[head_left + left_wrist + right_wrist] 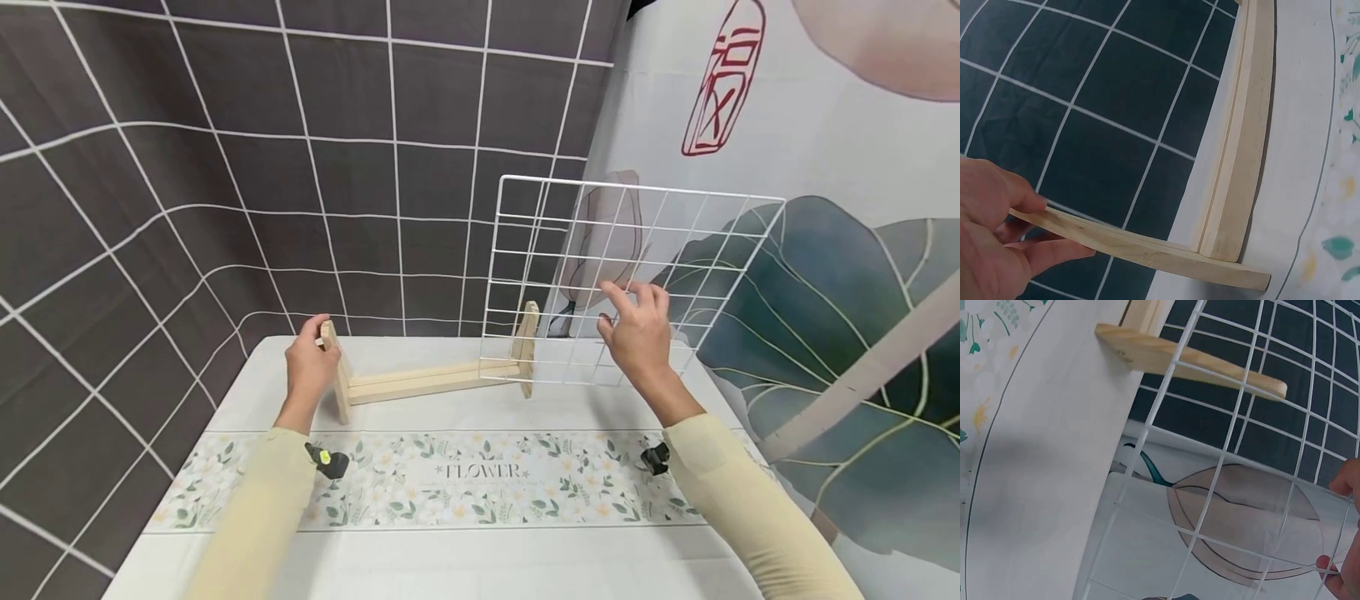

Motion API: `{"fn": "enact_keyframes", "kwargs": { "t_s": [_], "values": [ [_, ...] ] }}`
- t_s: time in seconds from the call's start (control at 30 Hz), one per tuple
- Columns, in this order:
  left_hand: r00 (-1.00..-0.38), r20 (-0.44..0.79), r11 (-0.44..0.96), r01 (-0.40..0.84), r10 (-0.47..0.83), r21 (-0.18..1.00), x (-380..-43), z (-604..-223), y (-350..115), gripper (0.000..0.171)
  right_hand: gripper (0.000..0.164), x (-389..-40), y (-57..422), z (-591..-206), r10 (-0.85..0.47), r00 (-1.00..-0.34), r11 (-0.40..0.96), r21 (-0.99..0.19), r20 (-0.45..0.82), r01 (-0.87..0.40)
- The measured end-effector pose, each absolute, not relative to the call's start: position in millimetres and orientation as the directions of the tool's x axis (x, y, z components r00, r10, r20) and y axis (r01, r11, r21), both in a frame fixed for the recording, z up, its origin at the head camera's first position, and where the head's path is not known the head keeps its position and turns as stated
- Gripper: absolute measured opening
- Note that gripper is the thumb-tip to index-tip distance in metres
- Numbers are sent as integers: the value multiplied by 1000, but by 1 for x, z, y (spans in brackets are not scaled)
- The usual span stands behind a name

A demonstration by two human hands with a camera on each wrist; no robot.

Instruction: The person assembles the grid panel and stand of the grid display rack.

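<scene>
A pale wooden stand (427, 385) has a long grooved crossbar (1244, 156) between two upright end boards. My left hand (309, 367) pinches the top of the left end board (1147, 253), thumb on one side and fingers on the other. On the right, my right hand (641, 333) holds a white wire grid panel (645, 188) by its wires, tilted above the table. In the right wrist view, fingertips (1347, 478) grip the mesh at the edge. The panel's lower left corner overlaps the right end board (1147, 351); whether they touch, I cannot tell.
A white table (480, 562) carries a floral printed band (487, 479) across its middle. Behind it hangs a dark cloth (345, 175) with white grid lines. At the right is a white curtain (660, 108) with leaf prints. Black straps circle both wrists.
</scene>
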State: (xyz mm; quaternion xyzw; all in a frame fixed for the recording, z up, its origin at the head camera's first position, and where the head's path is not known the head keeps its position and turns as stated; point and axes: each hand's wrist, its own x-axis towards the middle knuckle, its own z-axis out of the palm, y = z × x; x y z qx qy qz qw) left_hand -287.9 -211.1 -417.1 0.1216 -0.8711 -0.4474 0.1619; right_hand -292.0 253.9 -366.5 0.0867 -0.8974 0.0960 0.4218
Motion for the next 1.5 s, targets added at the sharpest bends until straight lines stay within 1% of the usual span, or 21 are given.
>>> {"fn": "enact_keyframes", "kwargs": {
  "t_s": [0.1, 0.33, 0.73, 0.97, 1.3, 1.5],
  "values": [
    [-923, 175, 572, -58, -343, 818, -291, -417, -206, 60, 47, -292, 253, -367, -76, -627, 967, -95, 776, -236],
    [-930, 182, 571, -36, -319, 820, -297, -418, -196, 58, 50, -292, 251, -367, -81, -617, 961, -103, 783, -257],
    [-943, 166, 567, -28, -288, 823, -301, -417, -181, 60, 50, -291, 249, -368, -85, -621, 959, -106, 779, -264],
    [-946, 177, 561, -6, -270, 828, -304, -415, -170, 60, 52, -292, 250, -368, -83, -608, 957, -108, 790, -270],
    [-962, 162, 560, 12, -219, 829, -310, -415, -147, 62, 50, -291, 249, -369, -83, -617, 953, -119, 782, -279],
    [-964, 165, 561, 21, -207, 827, -311, -413, -133, 62, 51, -291, 249, -368, -78, -612, 953, -121, 787, -278]
  ]
}}
